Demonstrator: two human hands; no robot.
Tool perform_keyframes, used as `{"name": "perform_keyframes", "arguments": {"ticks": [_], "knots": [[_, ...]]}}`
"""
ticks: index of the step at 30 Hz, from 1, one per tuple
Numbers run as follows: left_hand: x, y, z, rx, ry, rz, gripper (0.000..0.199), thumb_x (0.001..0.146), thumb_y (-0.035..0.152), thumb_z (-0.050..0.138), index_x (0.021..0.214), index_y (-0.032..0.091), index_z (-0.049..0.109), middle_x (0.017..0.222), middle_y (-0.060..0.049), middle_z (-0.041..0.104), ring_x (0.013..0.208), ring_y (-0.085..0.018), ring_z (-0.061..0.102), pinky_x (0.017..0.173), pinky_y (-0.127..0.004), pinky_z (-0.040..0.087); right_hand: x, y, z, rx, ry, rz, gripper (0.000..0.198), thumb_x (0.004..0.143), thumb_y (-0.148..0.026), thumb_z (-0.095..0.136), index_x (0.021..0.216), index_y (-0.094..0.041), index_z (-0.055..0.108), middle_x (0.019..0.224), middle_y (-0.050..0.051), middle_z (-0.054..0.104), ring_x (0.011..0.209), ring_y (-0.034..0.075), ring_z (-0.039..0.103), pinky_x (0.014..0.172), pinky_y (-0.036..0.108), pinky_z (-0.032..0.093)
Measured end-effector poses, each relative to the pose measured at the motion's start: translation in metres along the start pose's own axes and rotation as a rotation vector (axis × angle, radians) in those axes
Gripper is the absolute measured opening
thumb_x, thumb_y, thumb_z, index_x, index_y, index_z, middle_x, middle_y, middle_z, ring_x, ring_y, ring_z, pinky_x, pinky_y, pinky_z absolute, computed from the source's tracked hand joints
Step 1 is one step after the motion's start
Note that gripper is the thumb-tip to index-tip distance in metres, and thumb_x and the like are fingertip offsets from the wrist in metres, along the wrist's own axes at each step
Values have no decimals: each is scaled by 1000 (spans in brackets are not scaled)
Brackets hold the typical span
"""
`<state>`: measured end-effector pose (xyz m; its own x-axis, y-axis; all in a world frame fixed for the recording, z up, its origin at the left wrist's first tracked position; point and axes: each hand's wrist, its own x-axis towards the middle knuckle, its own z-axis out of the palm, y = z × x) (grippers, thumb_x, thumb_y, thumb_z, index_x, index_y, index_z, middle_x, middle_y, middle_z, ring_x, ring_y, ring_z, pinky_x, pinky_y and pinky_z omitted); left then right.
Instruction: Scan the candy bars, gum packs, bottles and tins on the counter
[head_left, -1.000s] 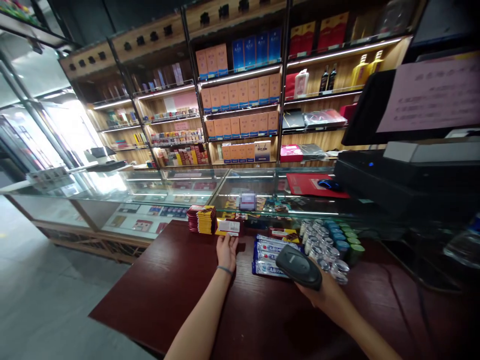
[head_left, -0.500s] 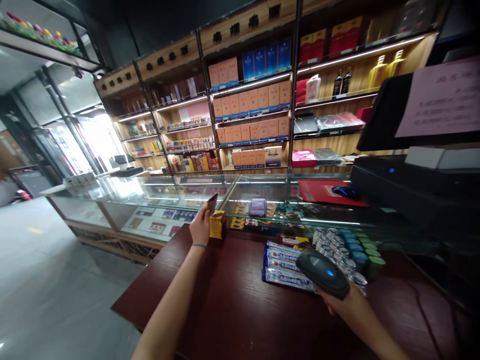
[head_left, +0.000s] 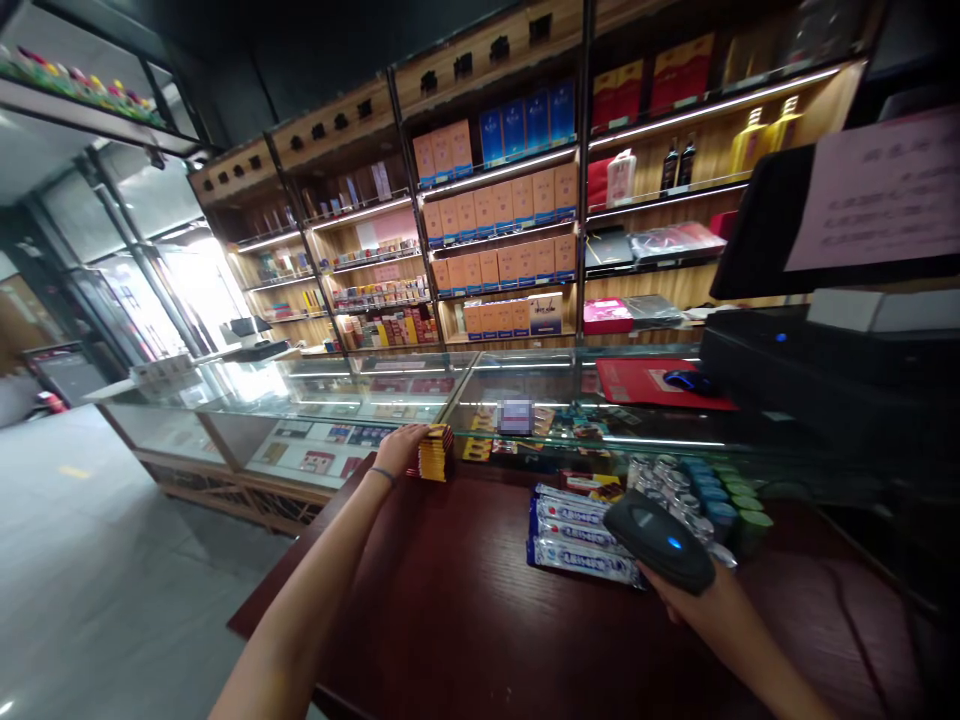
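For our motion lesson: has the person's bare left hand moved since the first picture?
Yes: the left hand moved leftward and away, towards the far-left corner of the dark-red wooden table.

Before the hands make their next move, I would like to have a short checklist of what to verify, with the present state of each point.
1. Scanner held in the right hand: ok.
2. Scanner light lit: ok, it shows blue.
3. Left hand at the top of the yellow-and-red stack: ok.
4. Left fingers gripping a packet: cannot tell, the grip is hidden.
5. Stack standing upright on the brown counter: ok.
6. Blue-and-white packets fully visible: not ok, the scanner covers part of their right side.
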<state>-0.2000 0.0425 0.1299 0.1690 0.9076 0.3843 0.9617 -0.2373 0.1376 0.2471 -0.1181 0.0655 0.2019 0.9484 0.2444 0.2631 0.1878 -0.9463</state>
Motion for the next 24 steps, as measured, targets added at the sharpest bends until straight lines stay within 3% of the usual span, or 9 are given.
{"name": "perform_keyframes", "arguments": {"ticks": [6, 10, 13, 16, 19, 24], "knots": [[3, -9, -1, -50, -47, 42, 49, 85, -1, 55, 118, 33, 70, 128, -5, 70, 119, -21, 66, 107, -33, 47, 7, 14, -9, -32, -29, -1, 39, 69, -46, 75, 47, -28, 48, 42, -1, 53, 40, 16, 49, 43, 28, 48], [2, -13, 2, -96, -64, 72, 50, 87, 1, 54, 123, 32, 67, 134, -4, 67, 126, -18, 61, 115, -33, 40, 13, 20, -16, -34, -111, 50, 28, 65, -46, 77, 59, -26, 58, 44, -1, 58, 41, 18, 54, 43, 29, 49], [3, -17, 8, -118, -39, 129, 50, 86, 2, 53, 126, 29, 66, 133, -5, 67, 129, -18, 58, 115, -34, 39, 11, 16, -14, -14, -72, 33, 25, 65, -44, 77, 70, -24, 63, 45, -1, 59, 40, 17, 53, 43, 29, 47], [3, -21, 14, -125, 24, 163, 43, 88, 5, 50, 124, 22, 67, 129, -10, 68, 123, -22, 61, 111, -38, 46, 7, 7, -10, 15, 20, -7, 25, 69, -44, 74, 78, -23, 65, 45, -3, 57, 39, 16, 49, 42, 28, 43], [4, -19, 19, -127, 132, 157, 45, 84, 5, 51, 125, 19, 64, 125, -13, 68, 119, -26, 63, 107, -44, 49, 8, 3, -14, 7, 24, -22, 26, 72, -47, 72, 78, -23, 65, 43, -4, 55, 40, 16, 51, 45, 29, 44], [7, 21, 35, -202, 301, 253, 43, 86, 8, 50, 125, 21, 61, 126, -11, 66, 122, -27, 60, 108, -49, 48, 19, 6, -34, -37, -8, -9, 29, 73, -50, 72, 69, -23, 62, 44, -2, 58, 43, 18, 55, 49, 30, 47]]}}
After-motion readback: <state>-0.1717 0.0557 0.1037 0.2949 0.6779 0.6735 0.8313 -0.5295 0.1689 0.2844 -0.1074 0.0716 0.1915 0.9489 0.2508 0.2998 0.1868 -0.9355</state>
